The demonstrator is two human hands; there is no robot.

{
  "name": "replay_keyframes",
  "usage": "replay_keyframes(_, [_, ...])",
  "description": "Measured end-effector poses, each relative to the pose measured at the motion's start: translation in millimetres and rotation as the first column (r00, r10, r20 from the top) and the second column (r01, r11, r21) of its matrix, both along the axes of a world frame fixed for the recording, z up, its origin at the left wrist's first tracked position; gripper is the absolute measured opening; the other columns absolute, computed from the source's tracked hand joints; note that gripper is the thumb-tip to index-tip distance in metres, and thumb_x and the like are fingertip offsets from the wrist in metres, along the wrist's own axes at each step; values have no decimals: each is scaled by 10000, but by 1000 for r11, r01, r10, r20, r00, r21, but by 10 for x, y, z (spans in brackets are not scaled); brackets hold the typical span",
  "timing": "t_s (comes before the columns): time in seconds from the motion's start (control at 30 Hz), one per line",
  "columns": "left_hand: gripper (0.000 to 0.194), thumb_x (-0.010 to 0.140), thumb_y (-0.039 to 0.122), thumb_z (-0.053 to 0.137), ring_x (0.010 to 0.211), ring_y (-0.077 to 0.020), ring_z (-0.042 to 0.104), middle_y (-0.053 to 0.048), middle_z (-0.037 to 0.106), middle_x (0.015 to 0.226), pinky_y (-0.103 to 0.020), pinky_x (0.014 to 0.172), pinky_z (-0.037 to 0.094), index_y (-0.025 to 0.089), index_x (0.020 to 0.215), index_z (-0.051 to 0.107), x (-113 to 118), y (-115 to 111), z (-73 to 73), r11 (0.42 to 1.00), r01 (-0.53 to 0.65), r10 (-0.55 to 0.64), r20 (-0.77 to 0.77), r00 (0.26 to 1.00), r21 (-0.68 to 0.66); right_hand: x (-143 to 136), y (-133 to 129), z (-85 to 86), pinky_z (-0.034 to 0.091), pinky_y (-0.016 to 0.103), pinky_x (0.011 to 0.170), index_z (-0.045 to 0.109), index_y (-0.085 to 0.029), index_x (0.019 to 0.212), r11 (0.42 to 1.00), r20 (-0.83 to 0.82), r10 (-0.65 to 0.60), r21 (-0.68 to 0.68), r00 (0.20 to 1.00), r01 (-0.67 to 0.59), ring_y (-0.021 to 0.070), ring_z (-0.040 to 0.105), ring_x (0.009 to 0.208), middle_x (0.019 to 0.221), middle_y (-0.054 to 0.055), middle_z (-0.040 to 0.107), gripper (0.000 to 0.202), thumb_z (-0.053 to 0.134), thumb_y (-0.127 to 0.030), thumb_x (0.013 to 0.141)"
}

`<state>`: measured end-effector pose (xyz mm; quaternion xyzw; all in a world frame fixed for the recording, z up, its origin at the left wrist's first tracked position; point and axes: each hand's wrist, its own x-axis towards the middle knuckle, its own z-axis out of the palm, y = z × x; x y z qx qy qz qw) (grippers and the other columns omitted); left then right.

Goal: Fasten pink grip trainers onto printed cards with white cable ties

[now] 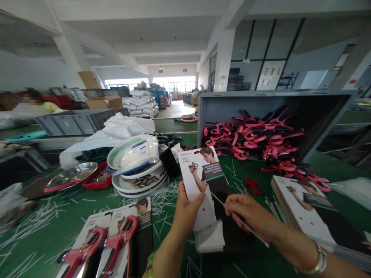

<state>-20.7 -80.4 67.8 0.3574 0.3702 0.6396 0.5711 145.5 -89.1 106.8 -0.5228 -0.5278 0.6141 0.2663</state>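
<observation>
My left hand (187, 208) grips a printed backing card (216, 185) by its left edge, thumb on the front. The card stands tilted before me, showing a picture of a hand grip strengthener, small punched holes and a folded flap at the bottom. Between the fingers of my right hand (246, 212) is a thin white plastic tie (259, 238), its far end at the card's face. To the left lie two cards with red-and-black hand grips (117, 243) on them. A stack of similar cards (310, 212) sits at the right.
A grey crate (203, 116) on its side holds many red-and-black grips, some spilling out. Red scissors (255, 187) lie near the card stack. Loose white ties (165, 200) cover parts of the green table. Stacked bowls (139, 181) and a red tray (100, 177) hold small parts.
</observation>
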Motion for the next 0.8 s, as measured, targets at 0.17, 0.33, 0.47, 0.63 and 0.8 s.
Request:
replay_keyframes(0.17, [593,652,234,745,885,-198,653,-84,663,1066,-311,795,489,218,1153,428,22,-8,27,999,-9,10,-18,1000,34,-23,59,35,121,162,329,502,-178,607,1000,-55,-22,11,998,23,24,248,288,344,-90,409,215,504,-370,704])
replay_keyframes(0.33, [607,672,261,736,916,-213,650,-87,673,1039,-329,821,490,206,1192,428,15,-21,37,996,-24,29,-60,998,82,17,73,30,122,164,324,510,-175,599,1000,-78,-20,-12,997,19,27,287,289,362,-80,428,195,500,-330,716])
replay_keyframes(0.47, [664,716,288,704,999,-233,624,-107,647,1111,-380,899,460,213,1293,384,0,-43,17,991,37,-18,-147,989,132,15,63,79,130,167,329,505,-174,587,1000,-162,-27,-6,986,27,25,271,288,356,-85,411,191,521,-323,705])
replay_keyframes(0.63, [624,704,334,715,1023,-243,610,-107,649,1116,-361,907,454,196,1262,472,50,-73,-44,984,126,-108,-136,985,127,-115,86,124,136,171,333,497,-185,631,998,-182,-51,36,982,58,32,265,299,356,-99,386,213,546,-380,701])
replay_keyframes(0.8, [385,703,351,716,875,-221,638,-83,694,964,-310,789,482,148,1023,651,87,-60,-81,984,168,-157,-151,976,60,-228,116,92,152,169,334,490,-183,645,995,-158,-72,60,985,83,28,249,320,376,-107,370,285,589,-450,665])
